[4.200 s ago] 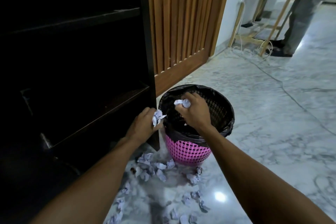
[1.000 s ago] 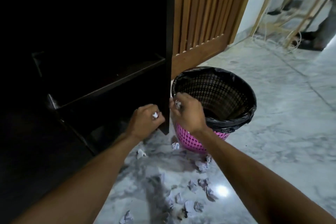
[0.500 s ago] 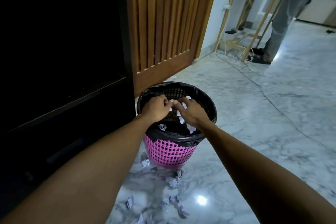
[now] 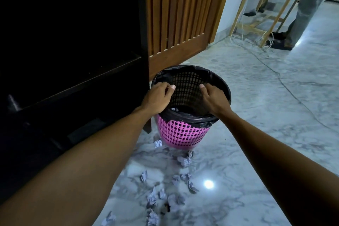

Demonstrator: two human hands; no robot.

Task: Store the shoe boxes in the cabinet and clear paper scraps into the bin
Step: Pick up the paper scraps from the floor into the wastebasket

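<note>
A pink mesh bin [image 4: 181, 135] lined with a black bag stands on the marble floor beside the dark cabinet [image 4: 73, 51]. My left hand [image 4: 158, 97] hovers over the bin's left rim, fingers loose, holding nothing. My right hand [image 4: 214, 99] is over the right side of the opening, fingers spread and empty. A crumpled paper scrap [image 4: 174, 109] lies inside the bin. Several crumpled paper scraps [image 4: 184, 160] litter the floor in front of the bin. The cabinet's inside is too dark to show any shoe boxes.
A slatted wooden panel [image 4: 183, 11] stands behind the bin. A wooden frame [image 4: 256, 29] with loose cables is at the back right, where a person's legs [image 4: 306, 7] stand. A cable [image 4: 286, 86] runs across the marble floor.
Both hands have spread apart over the bin opening and let go of the paper scraps they held; the scraps have dropped inside.
</note>
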